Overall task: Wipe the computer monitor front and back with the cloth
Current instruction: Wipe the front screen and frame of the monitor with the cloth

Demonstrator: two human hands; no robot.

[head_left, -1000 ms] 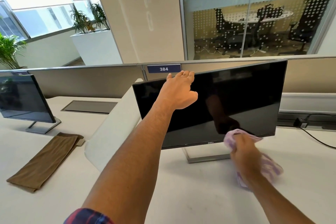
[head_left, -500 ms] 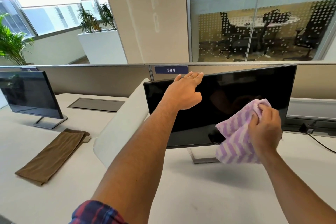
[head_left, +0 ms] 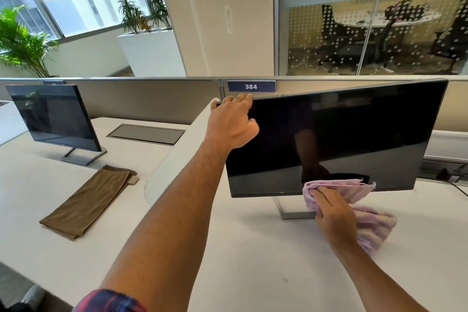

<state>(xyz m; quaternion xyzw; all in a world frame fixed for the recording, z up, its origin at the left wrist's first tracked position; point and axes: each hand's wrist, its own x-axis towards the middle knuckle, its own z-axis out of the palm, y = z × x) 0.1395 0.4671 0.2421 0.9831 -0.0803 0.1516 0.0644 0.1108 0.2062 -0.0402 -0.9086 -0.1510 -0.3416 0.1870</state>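
1. At the screen's lower edge, the right hand clenches a purple striped cloth, pressing it against the glass.
2. Far left, the left hand grasps the top-left corner of the monitor, steadying it.
3. Behind the cloth, the monitor's thin stand rests on the white desk.
4. Risk, as a judgement: hard wiping low down could tip or twist the monitor if the top grip slackens; the back looks not yet wiped.
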